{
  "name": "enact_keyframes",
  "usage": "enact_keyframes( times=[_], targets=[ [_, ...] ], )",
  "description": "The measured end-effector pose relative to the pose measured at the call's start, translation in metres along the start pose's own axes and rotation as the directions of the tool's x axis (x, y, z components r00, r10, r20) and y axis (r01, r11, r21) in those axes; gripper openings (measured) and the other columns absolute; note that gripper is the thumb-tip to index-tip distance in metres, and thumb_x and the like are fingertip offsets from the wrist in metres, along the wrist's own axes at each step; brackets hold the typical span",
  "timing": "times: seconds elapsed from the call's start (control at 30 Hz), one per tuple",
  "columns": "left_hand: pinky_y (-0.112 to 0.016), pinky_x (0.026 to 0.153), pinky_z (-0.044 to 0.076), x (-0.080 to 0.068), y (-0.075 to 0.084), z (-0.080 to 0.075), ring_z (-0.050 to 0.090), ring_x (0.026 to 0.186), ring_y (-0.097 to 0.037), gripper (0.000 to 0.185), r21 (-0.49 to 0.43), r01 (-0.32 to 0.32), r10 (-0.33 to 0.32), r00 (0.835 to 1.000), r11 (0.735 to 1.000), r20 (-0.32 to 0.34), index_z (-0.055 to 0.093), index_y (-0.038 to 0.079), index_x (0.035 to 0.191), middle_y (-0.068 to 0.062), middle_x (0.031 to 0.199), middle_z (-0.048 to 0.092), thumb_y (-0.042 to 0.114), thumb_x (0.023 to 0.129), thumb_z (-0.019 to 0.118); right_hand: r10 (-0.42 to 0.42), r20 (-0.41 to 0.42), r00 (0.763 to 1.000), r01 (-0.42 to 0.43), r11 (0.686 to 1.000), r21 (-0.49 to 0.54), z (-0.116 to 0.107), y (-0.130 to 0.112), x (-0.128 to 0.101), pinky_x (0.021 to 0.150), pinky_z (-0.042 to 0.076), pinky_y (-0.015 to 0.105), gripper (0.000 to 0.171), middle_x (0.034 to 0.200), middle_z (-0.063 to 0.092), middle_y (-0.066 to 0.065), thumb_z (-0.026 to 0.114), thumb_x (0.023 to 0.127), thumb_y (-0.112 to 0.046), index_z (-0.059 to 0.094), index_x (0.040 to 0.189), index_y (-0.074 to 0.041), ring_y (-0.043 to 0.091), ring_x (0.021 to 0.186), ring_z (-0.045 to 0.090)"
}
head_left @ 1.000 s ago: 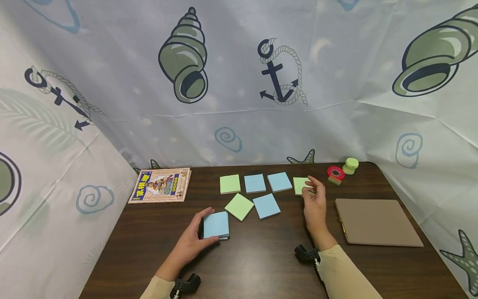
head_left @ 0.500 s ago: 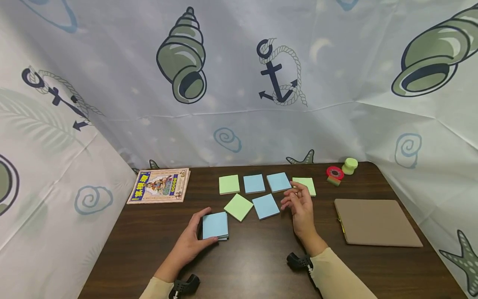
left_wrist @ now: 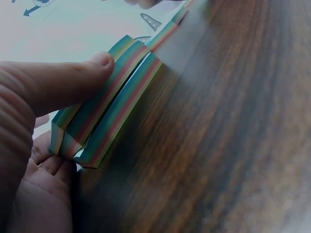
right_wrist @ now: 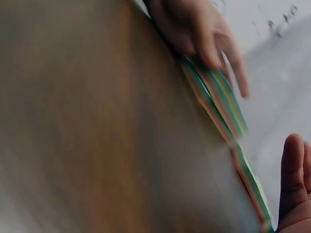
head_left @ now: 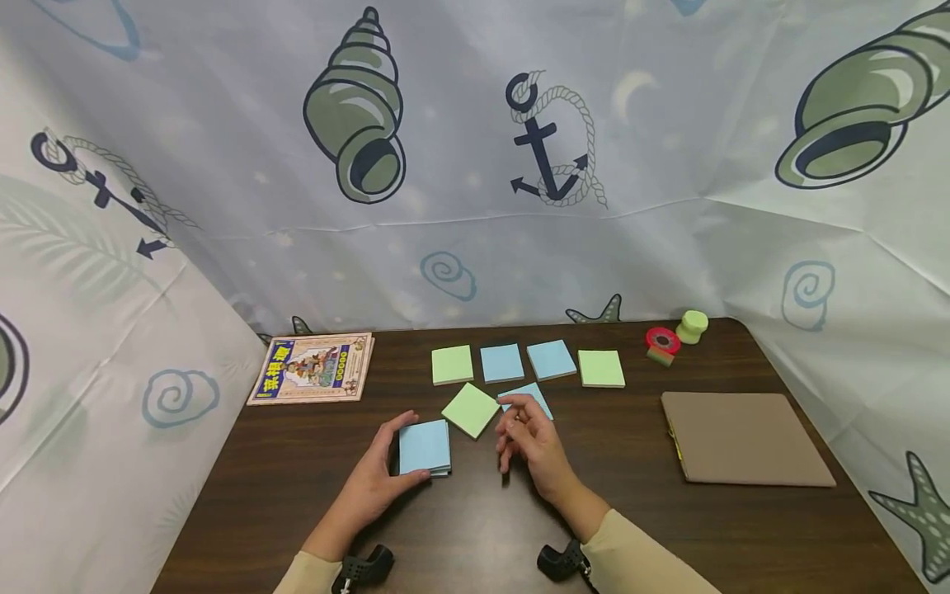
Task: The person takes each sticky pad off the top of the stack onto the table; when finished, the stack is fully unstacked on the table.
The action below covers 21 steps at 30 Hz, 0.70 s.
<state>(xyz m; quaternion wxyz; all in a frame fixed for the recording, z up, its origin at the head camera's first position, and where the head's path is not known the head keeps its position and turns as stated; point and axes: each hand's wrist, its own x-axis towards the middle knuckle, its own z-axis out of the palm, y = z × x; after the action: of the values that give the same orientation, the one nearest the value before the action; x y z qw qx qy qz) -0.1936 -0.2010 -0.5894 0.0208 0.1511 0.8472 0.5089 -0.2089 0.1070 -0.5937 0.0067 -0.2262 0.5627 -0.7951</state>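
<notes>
A short stack of square sticky note pads, light blue on top (head_left: 425,449), lies on the table with my left hand (head_left: 373,487) gripping it between thumb and fingers. The left wrist view shows the striped edges of the stack (left_wrist: 104,104), with the thumb pressed against them. To the right, my right hand (head_left: 540,454) hovers over the table with loosely bent fingers and holds nothing. It partly covers a blue pad (head_left: 531,390). Just left of that pad lies a tilted light green pad (head_left: 471,410). In the right wrist view, the striped stack (right_wrist: 223,104) is blurred.
Behind them is a row of pads: green (head_left: 451,365), blue (head_left: 501,363), blue (head_left: 552,360) and green (head_left: 602,369). A booklet (head_left: 312,369) lies at the back left. A brown notebook (head_left: 745,437), a red ring (head_left: 662,339) and a light green spool-shaped piece (head_left: 693,327) are at the right.
My right hand has left the green pad at the right end of the row and come left and nearer, to beside the blue pad. The left hand has stayed on its stack.
</notes>
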Motion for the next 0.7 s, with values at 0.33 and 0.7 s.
enact_keyframes(
  times=[0.33,0.7],
  targets=[
    [-0.005,0.115,0.027,-0.001,0.0,0.0,0.046,0.151,-0.033,0.1,0.015,0.025,-0.025,1.0,1.0,-0.003,0.039,0.014,0.166,-0.01,0.167,0.048,0.019,0.085,0.096,0.104,0.032,0.994,-0.105,0.994,0.032,0.04,0.008,-0.002,0.048,0.057,0.042,0.041,0.095,0.051,0.029,0.051,0.113,-0.005,0.039,0.145,0.017,0.02,0.07,0.062],
    [-0.004,0.113,0.027,-0.001,-0.001,-0.002,0.044,0.155,-0.034,0.098,-0.002,0.026,-0.026,1.0,1.0,0.017,0.037,0.019,0.167,-0.007,0.17,0.046,0.021,0.087,0.094,0.278,0.03,0.96,-0.269,0.948,-0.168,0.064,0.019,0.007,0.048,0.059,0.042,0.054,0.093,0.058,0.026,0.065,0.109,-0.009,0.043,0.158,-0.003,0.016,0.055,0.063]
  ],
)
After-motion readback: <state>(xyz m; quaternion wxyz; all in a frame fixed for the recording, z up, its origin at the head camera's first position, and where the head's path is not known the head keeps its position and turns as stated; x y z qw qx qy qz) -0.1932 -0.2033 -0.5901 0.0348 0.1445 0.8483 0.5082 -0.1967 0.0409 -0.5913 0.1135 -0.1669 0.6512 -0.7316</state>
